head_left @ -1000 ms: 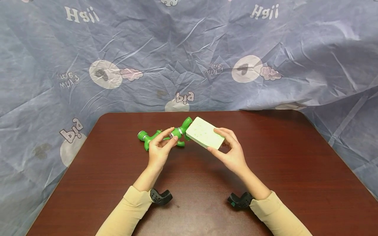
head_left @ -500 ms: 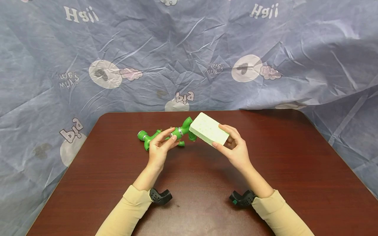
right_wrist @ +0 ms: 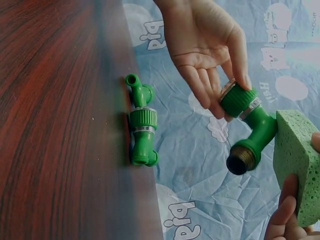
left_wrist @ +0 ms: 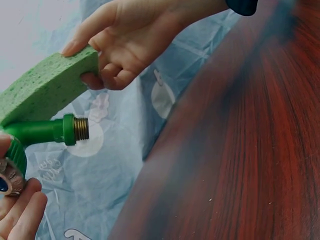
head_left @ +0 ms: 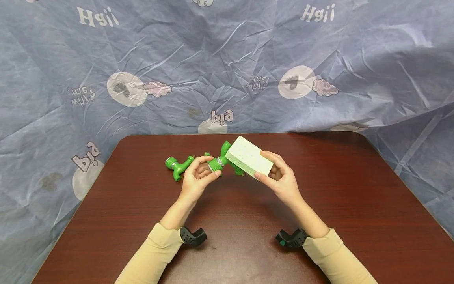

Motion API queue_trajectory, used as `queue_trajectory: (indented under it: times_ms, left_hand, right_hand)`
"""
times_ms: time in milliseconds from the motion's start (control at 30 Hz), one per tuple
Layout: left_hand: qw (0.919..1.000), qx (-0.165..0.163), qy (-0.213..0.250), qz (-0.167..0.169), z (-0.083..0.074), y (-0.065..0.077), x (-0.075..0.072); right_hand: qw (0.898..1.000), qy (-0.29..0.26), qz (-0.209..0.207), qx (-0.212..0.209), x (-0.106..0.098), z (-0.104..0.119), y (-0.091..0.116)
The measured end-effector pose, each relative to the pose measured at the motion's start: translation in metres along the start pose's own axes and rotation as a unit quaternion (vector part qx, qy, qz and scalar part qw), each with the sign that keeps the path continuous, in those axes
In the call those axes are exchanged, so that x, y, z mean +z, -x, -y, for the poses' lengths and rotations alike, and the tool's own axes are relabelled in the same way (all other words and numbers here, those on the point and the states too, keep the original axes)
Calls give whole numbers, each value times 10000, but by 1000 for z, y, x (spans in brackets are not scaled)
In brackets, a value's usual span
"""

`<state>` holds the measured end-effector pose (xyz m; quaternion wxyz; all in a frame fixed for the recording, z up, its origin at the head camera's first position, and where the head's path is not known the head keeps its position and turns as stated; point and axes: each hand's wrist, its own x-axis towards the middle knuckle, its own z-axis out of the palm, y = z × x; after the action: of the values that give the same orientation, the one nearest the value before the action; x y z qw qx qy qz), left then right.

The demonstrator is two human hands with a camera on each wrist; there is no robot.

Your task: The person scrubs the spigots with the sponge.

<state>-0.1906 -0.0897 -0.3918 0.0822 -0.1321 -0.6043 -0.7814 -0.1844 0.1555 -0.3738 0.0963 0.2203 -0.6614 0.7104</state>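
Observation:
My left hand pinches the ribbed round knob of a green tap between thumb and fingers, held up above the table. The tap's threaded brass end shows in both wrist views. My right hand grips a pale green block sponge by its near right end, thumb below and fingers on top. The sponge's far end lies against the tap's body and hides part of it in the head view. Beyond my left hand, another green tap lies on the table.
The dark red-brown table reaches to a wrinkled blue-grey printed cloth hanging behind it. More green tap fittings lie on the table, partly hidden by my left hand in the head view. A black wrist device sits on each wrist.
The sponge shifted up and right, then slightly back left and down along the tap. My left hand has turned the tap and moved it slightly right, its fingers spread further around the knob.

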Motion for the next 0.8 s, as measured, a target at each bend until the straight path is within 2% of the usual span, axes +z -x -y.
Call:
queue_trajectory:
  times_ms: [67, 167, 333, 400, 533, 667, 800]
  left_hand:
    - [9999, -95, 8, 100, 0, 0, 0]
    - [9999, -115, -34, -36, 0, 0, -1]
    - [9994, 118, -49, -309, -2, -1, -2]
    - [9991, 187, 34, -388, -3, -2, -2]
    - [9969, 190, 493, -583, -7, -3, -5]
    - [9948, 138, 738, -690, -10, -5, -8]
    - [9946, 170, 780, -664, -8, -5, -8]
  right_hand:
    - [10000, 13, 48, 37, 0, 0, 0]
    - [9998, 82, 150, 78, 0, 1, 0]
    - [9994, 176, 284, 36, -1, 2, -1]
    - [9991, 287, 300, -6, -2, 2, -1]
    - [9966, 752, 320, -85, -5, 4, -2]
    - [9911, 1292, 205, -228, -5, 13, -1]
    - [9891, 1445, -47, -274, -1, 25, 0]
